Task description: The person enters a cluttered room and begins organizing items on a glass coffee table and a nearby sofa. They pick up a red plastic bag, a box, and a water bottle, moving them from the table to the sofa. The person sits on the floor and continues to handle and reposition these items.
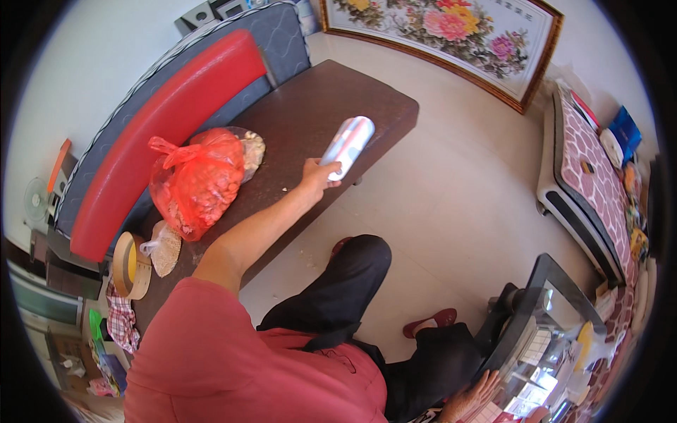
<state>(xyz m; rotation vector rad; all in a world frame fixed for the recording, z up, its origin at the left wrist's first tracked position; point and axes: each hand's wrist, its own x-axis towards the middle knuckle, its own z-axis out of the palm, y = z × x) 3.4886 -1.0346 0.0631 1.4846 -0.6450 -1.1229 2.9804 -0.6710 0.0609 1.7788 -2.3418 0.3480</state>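
My left hand (321, 174), arm stretched out, grips the lower end of a white cylinder with pale blue and pink patches (349, 147), a can or a roll. It is held tilted above the edge of a dark brown bench (338, 95). My right hand (478, 394) lies with fingers spread at the near edge of a glass-topped table (534, 365), holding nothing that I can see. On the bench sit a knotted red plastic bag full of lumpy pieces (203, 185), a clear bag of pale pieces (253, 153) and a small tied bag of grains (165, 249).
A round wooden sieve or steamer ring (138, 275) and a checked cloth (121, 317) are at the bench's left end. A red padded backrest (174, 127) runs behind. A framed flower picture (449, 63) leans by the wall. A patterned couch or bed (592, 174) stands right.
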